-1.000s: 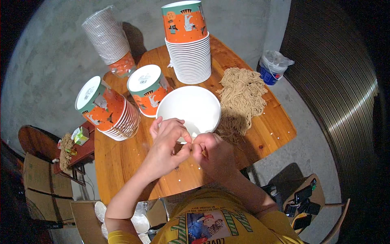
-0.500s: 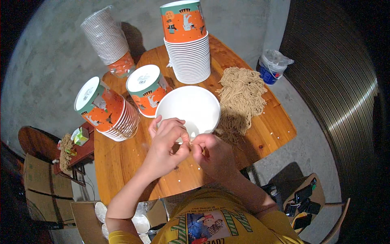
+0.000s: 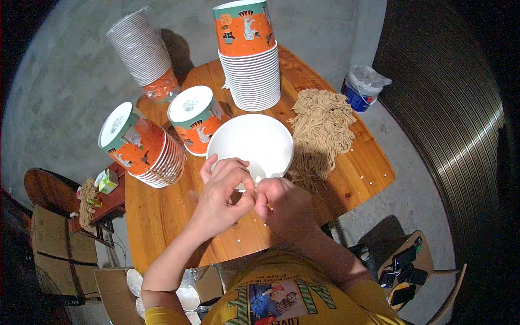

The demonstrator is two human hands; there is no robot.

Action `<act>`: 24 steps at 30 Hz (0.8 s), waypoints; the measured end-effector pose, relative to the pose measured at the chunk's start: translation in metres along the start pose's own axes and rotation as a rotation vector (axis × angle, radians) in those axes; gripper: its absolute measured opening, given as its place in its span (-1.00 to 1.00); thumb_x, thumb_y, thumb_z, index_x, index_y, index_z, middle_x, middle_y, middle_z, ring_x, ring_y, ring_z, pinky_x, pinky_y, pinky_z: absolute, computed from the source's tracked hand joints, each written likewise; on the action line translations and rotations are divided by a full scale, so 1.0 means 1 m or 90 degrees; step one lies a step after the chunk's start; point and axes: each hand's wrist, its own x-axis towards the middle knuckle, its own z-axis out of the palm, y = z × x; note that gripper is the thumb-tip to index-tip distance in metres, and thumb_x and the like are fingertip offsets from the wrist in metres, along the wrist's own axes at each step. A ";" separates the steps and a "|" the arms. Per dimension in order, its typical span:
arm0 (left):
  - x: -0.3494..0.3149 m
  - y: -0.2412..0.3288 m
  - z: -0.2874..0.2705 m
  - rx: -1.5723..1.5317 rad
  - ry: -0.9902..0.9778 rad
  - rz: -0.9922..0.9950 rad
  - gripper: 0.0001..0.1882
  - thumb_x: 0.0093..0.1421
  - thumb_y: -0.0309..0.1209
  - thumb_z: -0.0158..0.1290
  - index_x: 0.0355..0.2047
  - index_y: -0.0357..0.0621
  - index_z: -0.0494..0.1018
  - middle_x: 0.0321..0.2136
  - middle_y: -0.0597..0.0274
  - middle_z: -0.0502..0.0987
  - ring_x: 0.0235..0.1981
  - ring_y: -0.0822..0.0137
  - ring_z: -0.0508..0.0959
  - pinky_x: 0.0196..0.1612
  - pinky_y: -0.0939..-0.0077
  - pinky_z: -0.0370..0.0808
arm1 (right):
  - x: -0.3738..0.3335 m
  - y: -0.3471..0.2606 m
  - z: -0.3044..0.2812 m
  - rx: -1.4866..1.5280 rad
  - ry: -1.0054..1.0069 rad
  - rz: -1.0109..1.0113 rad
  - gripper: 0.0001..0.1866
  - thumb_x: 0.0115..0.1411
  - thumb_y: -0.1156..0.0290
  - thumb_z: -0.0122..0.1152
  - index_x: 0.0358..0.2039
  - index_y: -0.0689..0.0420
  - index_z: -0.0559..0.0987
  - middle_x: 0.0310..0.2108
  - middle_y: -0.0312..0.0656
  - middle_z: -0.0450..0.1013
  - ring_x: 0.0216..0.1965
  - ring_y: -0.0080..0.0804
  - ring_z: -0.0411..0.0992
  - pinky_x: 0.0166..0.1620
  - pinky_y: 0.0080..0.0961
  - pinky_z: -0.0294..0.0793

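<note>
Over the near rim of a white paper bucket [image 3: 254, 138], its open mouth facing up, my two hands meet with fingertips almost touching. Thumb and forefinger of my left hand [image 3: 223, 189] are pinched together, its other fingers raised and slightly spread. My right hand [image 3: 287, 203] is curled, also pinching at the same spot. A tiny bit of what looks like thin tan cord shows between the fingertips; the fingers hide most of it. Right of the bucket lies a loose heap of tan cord [image 3: 322, 122], partly in shadow.
Orange-and-green paper buckets stand upside down: a tall stack [image 3: 249, 76] behind, a single one [image 3: 195, 119] and a shorter stack [image 3: 146, 146] with cord at its rims at left. A plastic-wrapped stack [image 3: 141, 49] leans behind. A lidded pail [image 3: 365, 89] stands on the floor.
My hands have closed in slightly at the pinch, so less of the thin cord shows between them. The buckets and the cord heap stay in place.
</note>
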 end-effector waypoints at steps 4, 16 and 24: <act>-0.001 -0.003 0.001 -0.025 -0.006 -0.020 -0.87 -0.06 -0.46 0.10 -0.49 -0.06 0.37 -0.37 0.30 0.41 -0.02 0.28 0.40 0.21 0.08 -0.06 | -0.003 0.002 0.000 0.084 -0.024 0.087 -0.76 -0.02 0.55 0.20 -0.34 0.11 0.35 -0.60 -0.12 0.38 -0.60 -0.13 0.41 -0.53 -0.28 0.41; -0.002 -0.003 0.001 -0.055 -0.014 -0.052 -0.88 -0.06 -0.45 0.12 -0.49 -0.06 0.39 -0.36 0.32 0.41 -0.02 0.30 0.40 0.22 0.10 -0.07 | 0.000 0.003 0.002 0.018 0.009 0.002 -0.82 -0.02 0.54 0.18 -0.41 0.13 0.37 -0.58 -0.12 0.39 -0.55 -0.12 0.43 -0.50 -0.28 0.42; -0.002 -0.001 -0.001 0.000 0.003 -0.014 -0.86 -0.06 -0.44 0.13 -0.49 -0.04 0.38 -0.38 0.32 0.41 -0.02 0.29 0.40 0.20 0.09 -0.05 | 0.004 -0.001 -0.004 -0.056 -0.069 0.004 -0.83 -0.04 0.54 0.18 -0.43 0.13 0.38 -0.58 -0.11 0.40 -0.53 -0.12 0.43 -0.49 -0.26 0.44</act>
